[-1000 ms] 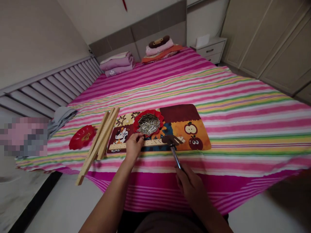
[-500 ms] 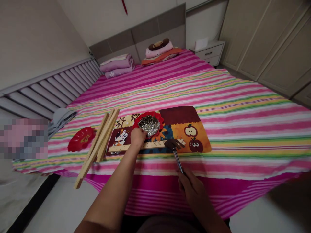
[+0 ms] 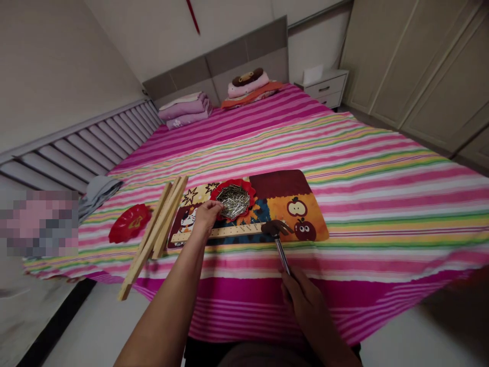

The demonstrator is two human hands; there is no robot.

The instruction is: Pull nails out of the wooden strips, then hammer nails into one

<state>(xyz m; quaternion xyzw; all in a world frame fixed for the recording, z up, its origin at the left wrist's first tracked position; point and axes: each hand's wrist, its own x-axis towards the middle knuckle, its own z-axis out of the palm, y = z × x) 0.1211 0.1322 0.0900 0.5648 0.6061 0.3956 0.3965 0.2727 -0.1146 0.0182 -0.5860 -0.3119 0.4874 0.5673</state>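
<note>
My left hand (image 3: 207,215) is at the left rim of a red scalloped dish (image 3: 252,196) heaped with nails (image 3: 235,201). Its thumb and fingertips are pinched together; whatever is between them is too small to make out. In my right hand (image 3: 303,293) is a claw hammer (image 3: 281,253), gripped by its handle. The dark hammer head lies over the right end of a pale wooden strip (image 3: 233,232). Several nails stand in that strip near the hammer, and a row of small dots or holes runs along its left part. Beneath lies a patterned mat (image 3: 277,183).
Left of the mat, several wooden strips (image 3: 162,219) are piled crosswise, one jutting past the bed edge. Beside them sits a second red dish (image 3: 130,223). Grey cloth (image 3: 99,191) lies by the bed rail (image 3: 87,137). Folded bedding (image 3: 187,109) rests near the headboard.
My left hand has drawn back to the left from over the nails to the dish's rim, fingers pinched. The hammer and right hand have stayed nearly in place; the view has shifted slightly.
</note>
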